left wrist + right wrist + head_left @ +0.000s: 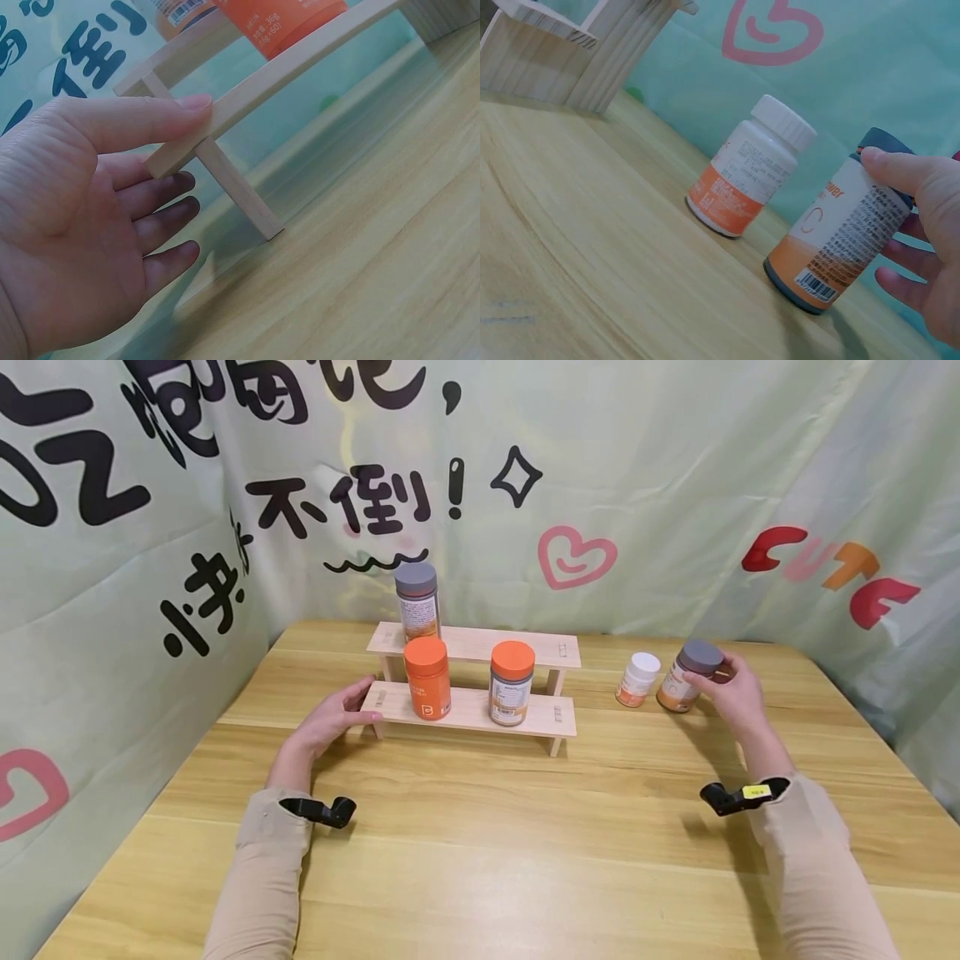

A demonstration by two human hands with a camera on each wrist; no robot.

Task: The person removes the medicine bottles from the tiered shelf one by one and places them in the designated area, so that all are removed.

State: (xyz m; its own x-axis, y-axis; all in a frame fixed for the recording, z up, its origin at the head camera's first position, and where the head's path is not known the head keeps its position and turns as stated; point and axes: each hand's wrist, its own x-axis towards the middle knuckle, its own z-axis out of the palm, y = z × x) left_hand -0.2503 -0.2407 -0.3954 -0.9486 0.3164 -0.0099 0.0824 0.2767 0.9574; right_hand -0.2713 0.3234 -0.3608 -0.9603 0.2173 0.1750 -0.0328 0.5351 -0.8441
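My left hand (pixel 330 714) pinches the left end of the lower tier of a wooden two-tier rack (pixel 472 716), its thumb (pixel 176 120) against the front edge. On that lower tier stand an orange jar (pixel 428 681) and a grey jar with an orange lid (pixel 512 685). A tall grey-lidded jar (pixel 417 606) stands on the upper tier. Off to the right, my right hand (pixel 735 693) grips a grey-lidded supplement bottle (pixel 840 232) near its top, thumb in front and other fingers behind. Close to its left stands a small white-capped bottle (pixel 742 176) with an orange-and-white label.
A wooden table (pixel 525 860) carries everything. Behind it and along the left hangs a pale green printed cloth (pixel 660 468) with dark lettering and pink hearts. Each wrist wears a black camera mount (pixel 318 811).
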